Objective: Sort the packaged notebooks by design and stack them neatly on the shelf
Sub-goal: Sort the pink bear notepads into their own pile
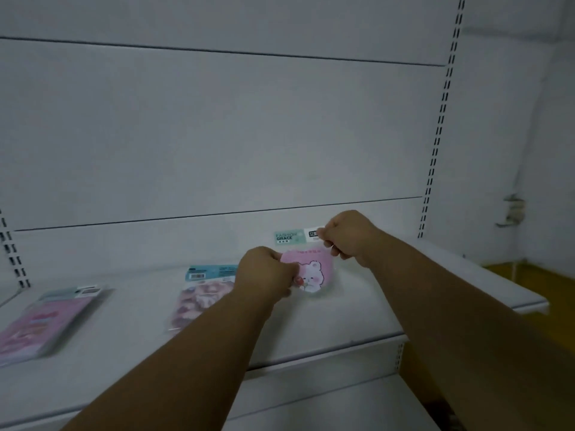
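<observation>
Both hands hold one packaged notebook (pixel 312 272) above the white shelf (pixel 342 318); it is pink with a white bear, and its header card is mint and white. My left hand (pixel 267 272) grips its lower left edge. My right hand (pixel 348 237) pinches the header's right end. The package stands nearly upright, tilted toward me. A floral packaged notebook (pixel 199 297) with a blue header lies flat just left of my left forearm, partly hidden by it. A pink stack of packaged notebooks (pixel 40 325) lies at the shelf's far left.
The shelf's white back panel (pixel 217 135) rises behind, with slotted uprights (pixel 438 135) at the right and far left. A lower shelf (pixel 342 409) shows beneath the front edge. Yellow floor (pixel 529 287) lies beyond the shelf's right end.
</observation>
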{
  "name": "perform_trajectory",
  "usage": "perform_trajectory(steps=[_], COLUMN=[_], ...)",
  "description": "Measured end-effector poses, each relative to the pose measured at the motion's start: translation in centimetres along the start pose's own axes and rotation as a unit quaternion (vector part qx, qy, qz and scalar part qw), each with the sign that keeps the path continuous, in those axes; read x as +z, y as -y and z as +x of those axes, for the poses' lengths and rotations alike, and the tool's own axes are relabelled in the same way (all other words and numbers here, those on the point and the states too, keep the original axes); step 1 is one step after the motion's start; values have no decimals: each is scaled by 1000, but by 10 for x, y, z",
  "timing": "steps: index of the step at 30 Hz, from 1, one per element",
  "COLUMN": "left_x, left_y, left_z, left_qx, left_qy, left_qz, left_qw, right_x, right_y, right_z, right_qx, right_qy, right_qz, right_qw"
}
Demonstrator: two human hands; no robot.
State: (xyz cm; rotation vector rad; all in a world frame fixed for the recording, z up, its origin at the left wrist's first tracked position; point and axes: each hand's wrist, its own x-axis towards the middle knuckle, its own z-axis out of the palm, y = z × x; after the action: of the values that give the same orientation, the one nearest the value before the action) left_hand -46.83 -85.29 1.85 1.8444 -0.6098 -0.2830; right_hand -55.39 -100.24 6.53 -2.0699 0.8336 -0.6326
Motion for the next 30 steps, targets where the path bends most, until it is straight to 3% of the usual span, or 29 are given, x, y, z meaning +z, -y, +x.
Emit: perform_trajectory(steps=[4, 8, 12, 18, 23, 30], left_x=[17, 27, 35, 13, -79, -305], left_y=[9, 11, 7, 10, 20, 85], left_z=[15, 22, 22, 12, 0, -72], left_qx=[-4, 44, 97, 165, 153, 84], left_qy=[3, -7, 8, -33, -102, -230], left_qz=[158, 284, 396, 370, 380, 388], left_qw=[987, 958, 913, 914, 906, 888], right_x=[14, 26, 30, 38, 80, 214], right_y=[-34, -52, -57, -27, 65, 212], right_z=[20, 31, 27, -1, -32, -118], right_qx=[4, -47, -47, -160, -262, -418], right_qy=[28, -4, -41, -105, -95, -32], right_qz=[-134, -264, -305, -230, -181, -157], right_qw=[991, 963, 950, 954, 943, 894])
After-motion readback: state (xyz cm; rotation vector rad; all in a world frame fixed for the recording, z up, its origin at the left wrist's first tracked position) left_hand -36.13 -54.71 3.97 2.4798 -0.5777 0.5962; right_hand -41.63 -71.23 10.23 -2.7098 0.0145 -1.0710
